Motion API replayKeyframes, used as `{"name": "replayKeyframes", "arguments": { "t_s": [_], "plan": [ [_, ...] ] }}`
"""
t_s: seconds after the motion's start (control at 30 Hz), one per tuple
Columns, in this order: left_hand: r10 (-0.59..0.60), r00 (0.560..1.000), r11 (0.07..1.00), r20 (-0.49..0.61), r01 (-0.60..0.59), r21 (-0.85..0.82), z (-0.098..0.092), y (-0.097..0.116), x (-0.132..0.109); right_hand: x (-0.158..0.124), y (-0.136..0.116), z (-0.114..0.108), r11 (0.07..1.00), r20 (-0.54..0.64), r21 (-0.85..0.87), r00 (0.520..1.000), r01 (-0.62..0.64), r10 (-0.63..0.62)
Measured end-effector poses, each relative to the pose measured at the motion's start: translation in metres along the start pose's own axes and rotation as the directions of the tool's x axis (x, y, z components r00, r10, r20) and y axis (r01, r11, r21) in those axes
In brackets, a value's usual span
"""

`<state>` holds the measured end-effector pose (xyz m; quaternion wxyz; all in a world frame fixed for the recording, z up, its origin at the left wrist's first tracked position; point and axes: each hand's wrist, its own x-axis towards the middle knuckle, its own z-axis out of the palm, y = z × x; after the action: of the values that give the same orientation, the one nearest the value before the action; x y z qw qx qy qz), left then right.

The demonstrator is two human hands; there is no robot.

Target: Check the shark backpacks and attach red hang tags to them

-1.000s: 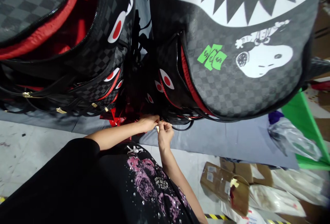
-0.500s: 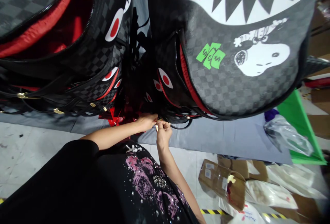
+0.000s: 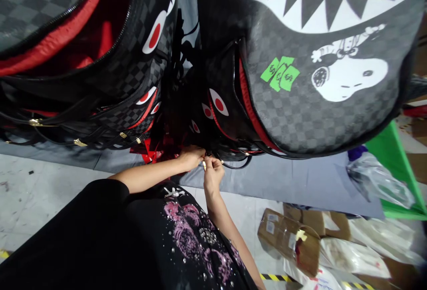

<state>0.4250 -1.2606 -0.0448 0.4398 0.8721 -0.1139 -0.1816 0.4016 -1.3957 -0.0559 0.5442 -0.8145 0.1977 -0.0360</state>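
The person's two hands meet at the near edge of the right-hand stack of black checked bags, low down, where the small gold piece (image 3: 204, 165) shows between them. The right hand (image 3: 214, 173) has thumb and finger pinched together on that piece; the left hand (image 3: 192, 158) is curled in beside it, its fingertips partly hidden, so I cannot tell what it grips. A black handle (image 3: 240, 164) loops out just right of the right hand, close enough to crowd it. On the far side the big backpack (image 3: 310, 123), printed with white teeth, a white dog and green banknotes, bulges up and leans over the working spot. To the left, more checked bags (image 3: 140, 67) gape open on red lining, and crumpled red wrapping (image 3: 151, 153) lies in the dark gap near the left hand. Grey cloth (image 3: 283, 176) runs beneath everything. Farther right a clear plastic bag (image 3: 380, 181) lies against a green bin (image 3: 388, 156), and nearer, cardboard boxes (image 3: 280, 239) and white parcels (image 3: 355, 254) cover the floor (image 3: 46, 187) at the right.
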Motion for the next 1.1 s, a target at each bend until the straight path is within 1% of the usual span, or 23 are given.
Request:
{"name": "replayKeyframes", "arguments": {
  "t_s": [0.13,0.27,0.4,0.47,0.53,0.6,0.63,0.67,0.7,0.73,0.77,0.8,0.83,0.87,0.9,0.97,1.03,1.1],
  "plan": [
    [0.03,0.999,0.999,0.018,-0.029,-0.046,0.0,-0.003,0.001,0.0,0.0,0.0,1.0,-0.014,0.009,1.0,0.012,-0.012],
    [0.026,1.0,0.998,0.0,-0.026,-0.055,0.002,-0.006,0.001,0.0,0.003,0.0,1.0,-0.033,0.002,0.999,0.003,-0.003],
    [0.043,0.999,0.997,-0.003,-0.043,-0.064,0.007,-0.004,0.001,0.0,0.006,0.003,0.999,-0.014,0.038,1.0,-0.002,0.002],
    [0.02,0.999,0.998,-0.03,-0.022,-0.057,0.01,-0.001,0.0,0.001,0.005,0.006,0.999,-0.013,0.046,1.0,-0.006,0.007],
    [0.005,0.998,0.999,-0.061,-0.009,-0.051,0.01,-0.002,-0.004,0.001,0.003,0.006,0.999,-0.013,0.045,1.0,-0.004,0.005],
    [-0.003,0.993,0.998,-0.117,-0.005,-0.067,0.006,-0.014,-0.013,0.001,0.003,0.003,0.999,0.009,0.032,1.0,0.008,-0.008],
    [-0.031,0.985,0.997,-0.169,0.019,-0.075,0.001,-0.024,-0.02,0.0,0.003,0.001,1.0,0.031,0.008,0.999,0.014,-0.014],
    [-0.084,0.967,0.995,-0.24,0.067,-0.077,-0.004,-0.037,-0.028,-0.001,0.005,-0.003,0.999,0.062,-0.031,0.998,0.016,-0.014],
    [-0.158,0.934,0.987,-0.321,0.142,-0.073,-0.01,-0.051,-0.036,-0.003,0.007,-0.006,0.996,0.117,-0.088,0.993,0.01,0.001],
    [-0.245,0.889,0.969,-0.388,0.237,-0.069,-0.016,-0.067,-0.043,-0.005,0.009,-0.008,0.988,0.193,-0.157,0.981,-0.003,0.034],
    [-0.329,0.842,0.94,-0.428,0.334,-0.064,-0.022,-0.082,-0.049,-0.008,0.012,-0.007,0.975,0.276,-0.221,0.958,-0.016,0.078],
    [-0.397,0.804,0.908,-0.442,0.415,-0.061,-0.027,-0.096,-0.053,-0.01,0.014,-0.003,0.962,0.352,-0.271,0.928,-0.025,0.123],
    [-0.446,0.784,0.881,-0.431,0.469,-0.059,-0.031,-0.107,-0.055,-0.012,0.014,0.004,0.954,0.415,-0.298,0.897,-0.027,0.155],
    [-0.48,0.779,0.863,-0.403,0.501,-0.06,-0.034,-0.116,-0.055,-0.013,0.013,0.016,0.952,0.461,-0.305,0.872,-0.018,0.164],
    [-0.496,0.787,0.857,-0.368,0.512,-0.061,-0.036,-0.121,-0.053,-0.013,0.01,0.03,0.956,0.485,-0.293,0.861,-0.006,0.154],
    [-0.482,0.821,0.87,-0.306,0.489,-0.059,-0.035,-0.125,-0.048,-0.009,0.001,0.066,0.967,0.51,-0.254,0.852,0.018,0.118],
    [-0.449,0.858,0.891,-0.25,0.45,-0.054,-0.032,-0.122,-0.045,-0.001,-0.01,0.102,0.97,0.56,-0.24,0.82,0.029,0.115],
    [-0.423,0.88,0.905,-0.217,0.424,-0.044,-0.029,-0.118,-0.048,0.006,-0.017,0.128,0.971,0.584,-0.232,0.806,0.05,0.098]
  ]
}}
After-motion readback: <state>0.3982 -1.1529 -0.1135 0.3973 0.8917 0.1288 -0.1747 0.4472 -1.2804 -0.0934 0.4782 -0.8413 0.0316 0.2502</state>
